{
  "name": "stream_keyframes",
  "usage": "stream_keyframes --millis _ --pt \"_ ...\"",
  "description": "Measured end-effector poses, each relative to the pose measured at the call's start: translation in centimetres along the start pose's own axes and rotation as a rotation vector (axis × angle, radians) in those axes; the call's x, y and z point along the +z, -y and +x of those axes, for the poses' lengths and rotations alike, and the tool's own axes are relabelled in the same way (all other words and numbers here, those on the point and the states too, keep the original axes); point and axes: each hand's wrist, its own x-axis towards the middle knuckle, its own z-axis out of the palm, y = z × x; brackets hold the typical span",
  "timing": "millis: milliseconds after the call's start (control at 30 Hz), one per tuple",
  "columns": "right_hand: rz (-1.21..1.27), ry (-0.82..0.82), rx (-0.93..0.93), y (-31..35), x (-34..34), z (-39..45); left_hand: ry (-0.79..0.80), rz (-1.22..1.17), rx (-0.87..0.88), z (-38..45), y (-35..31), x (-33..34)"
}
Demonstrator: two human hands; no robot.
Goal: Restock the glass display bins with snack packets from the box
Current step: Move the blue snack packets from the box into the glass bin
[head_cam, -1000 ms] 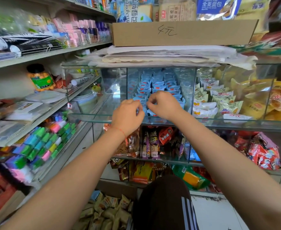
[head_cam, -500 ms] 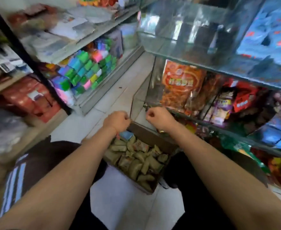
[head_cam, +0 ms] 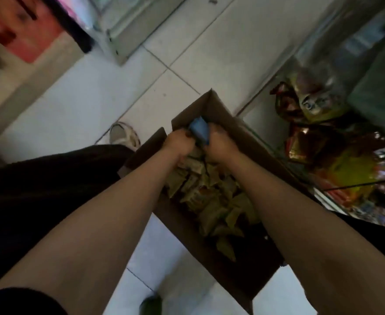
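An open cardboard box [head_cam: 218, 110] stands on the white tile floor between my legs, holding several greenish-yellow snack packets [head_cam: 212, 201]. Both hands are down at its far end. My left hand [head_cam: 178, 144] and my right hand [head_cam: 221, 144] have their fingers curled around a bunch of blue snack packets [head_cam: 199, 129] that sticks up between them. The fingertips are buried among the packets. The glass display bins are only a blurred edge at the upper right.
Glass-fronted lower shelves with shiny snack bags [head_cam: 337, 142] run along the right. A shelf base [head_cam: 128, 39] and red goods [head_cam: 21, 26] lie at the upper left. My shoe [head_cam: 124, 135] stands left of the box. The frame is dim and blurred.
My view has swung from the glass bins down to the floor. Both hands have dropped from the bin into the box and closed on blue packets.
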Motion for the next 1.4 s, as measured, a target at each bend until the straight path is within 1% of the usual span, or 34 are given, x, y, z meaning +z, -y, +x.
stream_keyframes --millis 100,167,267,333,400,433,467,533,600,667,733,800,867,933,1000,1067,1100,1167,1233,1267,1333,1400 --pt "-0.075 0.02 0.056 0.0 1.8 2.1 0.055 -0.046 -0.06 2.4 0.6 1.1" --pt "-0.111 0.003 0.105 -0.3 2.4 2.5 0.1 -0.079 -0.109 3.0 0.8 1.3" --pt "-0.088 0.006 0.115 0.2 2.1 1.1 0.113 -0.093 -0.117 2.6 0.7 1.0" --pt "0.065 0.007 0.142 0.9 1.1 -1.0 0.093 -0.171 -0.158 1.7 0.1 0.5" --pt "0.309 -0.002 0.238 1.7 -0.5 -3.9 0.015 -0.361 -0.236 0.0 -0.9 -0.5" --pt "0.41 0.009 0.296 2.1 -1.6 -5.5 -0.036 -0.457 -0.241 -1.4 -1.5 -1.2" --pt "0.502 0.034 0.334 2.5 -2.9 -7.2 -0.041 -0.534 -0.235 -2.9 -2.1 -2.1" --pt "0.686 0.081 0.338 3.4 -5.9 -11.0 -0.041 -0.639 -0.151 -6.9 -3.6 -3.8" --pt "0.831 0.058 0.324 4.4 -9.2 -15.2 -0.056 -0.708 -0.048 -11.6 -5.7 -5.4" --pt "0.894 -0.047 0.288 5.9 -12.9 -20.3 -0.085 -0.764 0.04 -16.8 -7.9 -7.2" --pt "0.872 -0.193 0.228 7.1 -16.9 -26.3 -0.069 -0.846 0.134 -22.4 -10.4 -9.1" --pt "0.813 -0.341 0.154 7.7 -20.6 -32.4 -0.031 -0.921 0.279 -28.2 -13.3 -10.6" --pt "0.752 -0.467 0.073 7.7 -23.6 -38.0 0.019 -0.84 0.411 -34.0 -16.3 -11.5" --pt "0.779 -0.559 -0.017 7.4 -26.2 -43.3 0.066 -0.711 0.504 -38.8 -19.5 -12.2" --pt "0.742 -0.652 -0.098 6.2 -28.8 -48.3 0.086 -0.62 0.588 -43.4 -23.3 -12.6" --pt "0.698 -0.742 -0.167 4.8 -31.9 -53.6 0.042 -0.599 0.669 -47.0 -27.5 -12.4" --pt "0.717 -0.804 -0.194 3.7 -33.5 -56.0 0.01 -0.595 0.721 -48.6 -29.8 -12.1" --pt "0.783 -0.963 -0.225 1.2 -36.4 -60.3 -0.044 -0.589 0.816 -51.2 -34.3 -10.9" --pt "0.765 -1.156 -0.202 -1.9 -38.7 -62.8 -0.116 -0.565 0.89 -52.6 -38.2 -9.3" --pt "0.702 -1.247 -0.167 -3.6 -39.7 -63.7 -0.17 -0.526 0.931 -52.9 -39.9 -8.5" --pt "0.53 -1.36 -0.074 -6.8 -41.2 -64.9 -0.286 -0.395 1.0 -52.3 -42.7 -6.9" --pt "0.295 -1.367 -0.009 -9.3 -42.1 -65.8 -0.389 -0.163 1.059 -51.3 -44.4 -5.6"
